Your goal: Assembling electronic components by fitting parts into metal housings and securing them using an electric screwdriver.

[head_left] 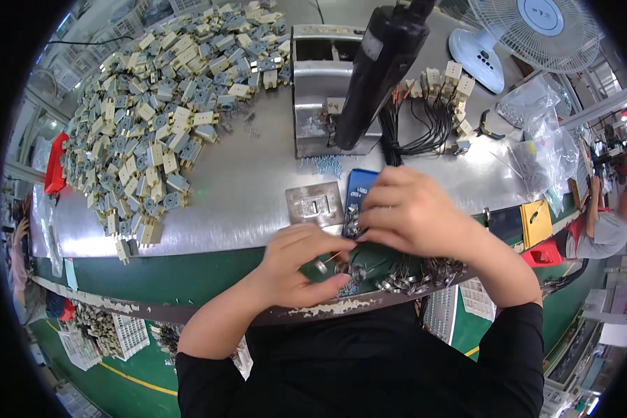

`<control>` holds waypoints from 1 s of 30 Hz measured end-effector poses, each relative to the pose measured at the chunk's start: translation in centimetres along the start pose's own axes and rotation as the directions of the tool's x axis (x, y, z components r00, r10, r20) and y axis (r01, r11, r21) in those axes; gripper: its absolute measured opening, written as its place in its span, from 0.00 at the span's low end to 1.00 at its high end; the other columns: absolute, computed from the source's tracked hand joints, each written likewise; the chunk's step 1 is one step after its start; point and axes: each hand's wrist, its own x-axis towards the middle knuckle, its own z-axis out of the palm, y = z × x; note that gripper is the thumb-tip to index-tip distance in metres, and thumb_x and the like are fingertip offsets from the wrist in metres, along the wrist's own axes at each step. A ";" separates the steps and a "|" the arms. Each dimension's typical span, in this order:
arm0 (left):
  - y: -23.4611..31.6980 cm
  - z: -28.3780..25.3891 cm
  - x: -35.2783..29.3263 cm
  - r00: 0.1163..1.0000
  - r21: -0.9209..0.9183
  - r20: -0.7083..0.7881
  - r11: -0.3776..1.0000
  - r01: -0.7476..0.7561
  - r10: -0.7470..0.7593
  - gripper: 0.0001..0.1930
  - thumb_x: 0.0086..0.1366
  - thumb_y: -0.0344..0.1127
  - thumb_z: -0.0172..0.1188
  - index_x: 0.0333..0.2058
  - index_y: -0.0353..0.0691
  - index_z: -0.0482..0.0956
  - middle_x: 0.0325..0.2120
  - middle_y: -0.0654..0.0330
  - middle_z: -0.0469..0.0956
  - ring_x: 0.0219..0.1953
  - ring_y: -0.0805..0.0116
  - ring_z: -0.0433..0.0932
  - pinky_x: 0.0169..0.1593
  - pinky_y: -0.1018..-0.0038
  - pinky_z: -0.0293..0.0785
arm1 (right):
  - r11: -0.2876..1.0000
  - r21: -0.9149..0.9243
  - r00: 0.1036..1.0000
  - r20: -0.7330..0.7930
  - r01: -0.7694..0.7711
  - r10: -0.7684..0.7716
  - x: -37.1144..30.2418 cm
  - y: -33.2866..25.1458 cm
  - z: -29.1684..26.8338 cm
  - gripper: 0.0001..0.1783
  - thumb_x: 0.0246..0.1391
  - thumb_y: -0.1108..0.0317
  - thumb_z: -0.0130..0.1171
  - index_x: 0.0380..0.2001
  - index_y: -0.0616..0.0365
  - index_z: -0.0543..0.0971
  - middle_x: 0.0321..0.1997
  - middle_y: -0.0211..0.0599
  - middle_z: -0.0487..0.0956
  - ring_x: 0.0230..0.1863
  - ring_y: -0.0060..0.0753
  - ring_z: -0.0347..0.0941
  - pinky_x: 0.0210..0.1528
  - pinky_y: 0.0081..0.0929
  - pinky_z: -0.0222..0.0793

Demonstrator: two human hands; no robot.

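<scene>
Well, I see the left hand [296, 268] spread by shiny round metal parts [359, 272], the right hand [412, 214] at the blue tray [363, 179]'s three o'clock, its pinch unclear.

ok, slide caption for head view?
Right hand at a blue parts tray, left hand beside it, cream-and-grey blocks heaped at left.

- My two hands: one left hand [296, 266], one right hand [411, 212].
- One blue tray [364, 179] in front of me.
- One slotted metal plate [301, 207].
- One metal stand [324, 73], one thick black tool [383, 66].
- One fan [540, 17], one pair of pliers [492, 133].
- One yellow pad [537, 224], one dark flat object [505, 228].
- Two red containers [55, 164] at my bench, one per side.
- Beige-and-grey blocks [146, 111], blue screws [327, 165], black cables [428, 132], round metal parts [405, 282]: many of each, too heaped for me to count.
</scene>
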 end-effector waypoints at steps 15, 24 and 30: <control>-1.2 -2.8 0.4 0.816 -0.750 0.123 0.485 0.449 -0.565 0.17 0.69 0.43 0.70 0.40 0.34 0.77 0.29 0.50 0.83 0.18 0.76 0.72 0.22 0.82 0.64 | 0.835 0.550 0.999 -0.004 -0.026 0.033 2.5 2.2 1.5 0.08 0.62 0.67 0.66 0.39 0.61 0.82 0.28 0.47 0.82 0.31 0.56 0.80 0.33 0.43 0.75; -2.1 -4.7 0.2 0.719 -0.650 0.233 0.446 0.616 -0.654 0.12 0.69 0.30 0.67 0.46 0.27 0.81 0.35 0.50 0.86 0.36 0.66 0.86 0.43 0.69 0.82 | 0.940 0.337 0.976 -0.215 0.057 0.018 4.0 1.0 2.5 0.08 0.50 0.76 0.71 0.36 0.59 0.87 0.21 0.36 0.80 0.21 0.39 0.77 0.23 0.33 0.70; -2.2 -4.4 -0.1 0.747 -0.514 0.321 0.556 0.654 -0.582 0.16 0.74 0.27 0.59 0.54 0.21 0.76 0.43 0.45 0.87 0.47 0.56 0.88 0.54 0.66 0.83 | 0.804 0.591 0.969 -0.158 -0.063 0.192 4.0 1.2 2.8 0.04 0.50 0.76 0.72 0.31 0.61 0.88 0.23 0.38 0.82 0.21 0.36 0.79 0.23 0.29 0.69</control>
